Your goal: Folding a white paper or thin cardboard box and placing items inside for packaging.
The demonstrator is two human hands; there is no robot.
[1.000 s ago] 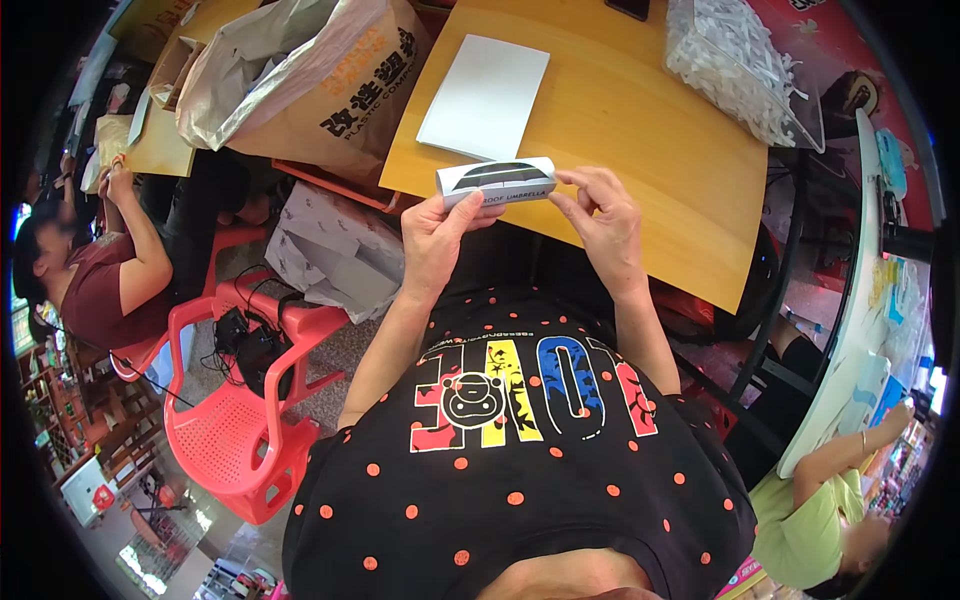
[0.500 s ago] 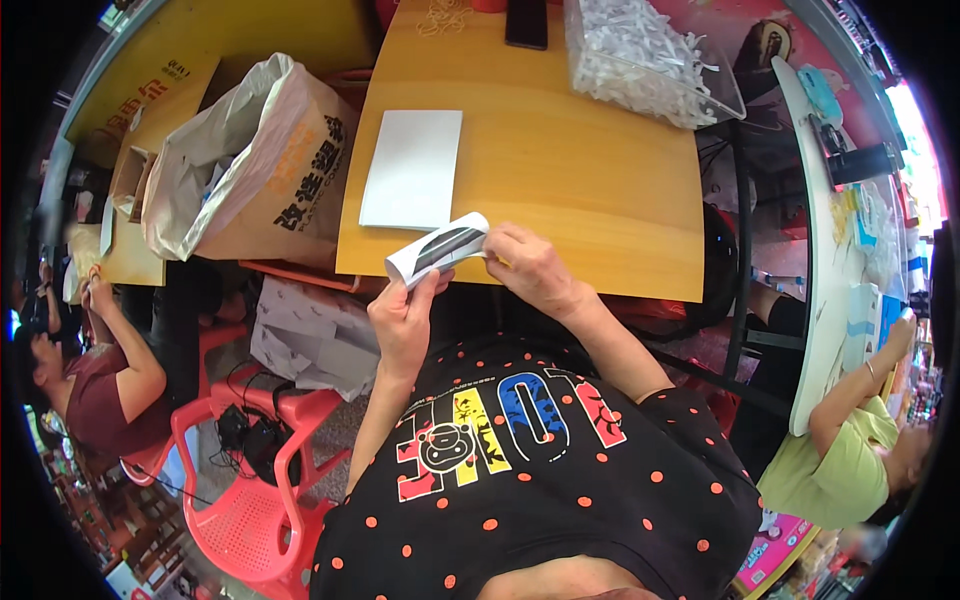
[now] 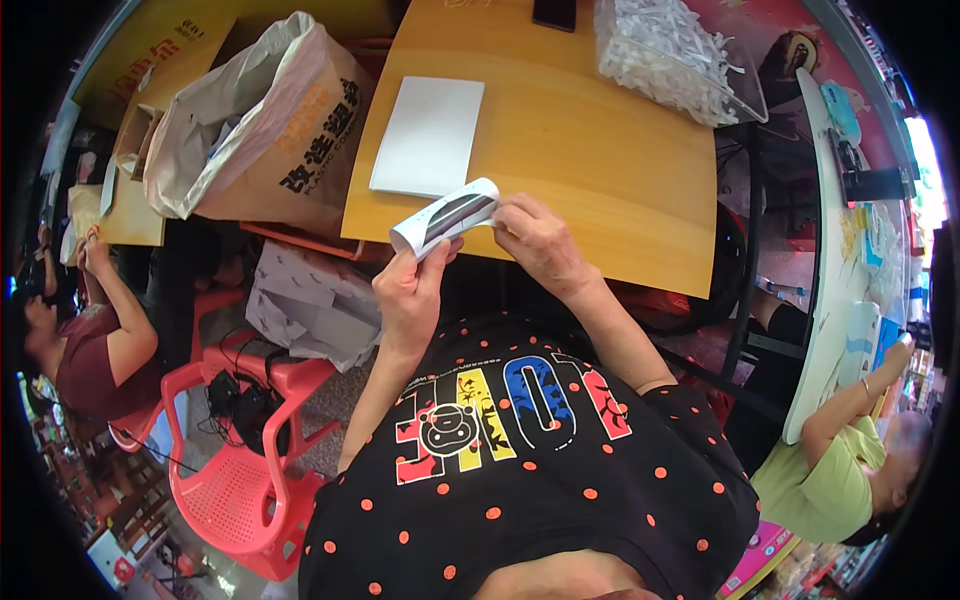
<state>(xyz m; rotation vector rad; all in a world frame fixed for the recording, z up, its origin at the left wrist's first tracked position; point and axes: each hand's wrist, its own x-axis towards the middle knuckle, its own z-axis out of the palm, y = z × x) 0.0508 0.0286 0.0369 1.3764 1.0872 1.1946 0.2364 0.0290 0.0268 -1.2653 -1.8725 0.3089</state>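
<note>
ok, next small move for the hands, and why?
Probably draw the curled paper a little tighter with the right hand while the left hand steadies it: its left end gapes open, the left hand grips it from below, and the right fingers are at its right end.

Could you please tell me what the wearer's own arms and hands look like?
The left hand and right hand are bare, without gloves, and no watch or bracelet shows at either wrist. The forearms are uncovered too, coming out of the short sleeves of a black T-shirt with small orange-red dots.
</note>
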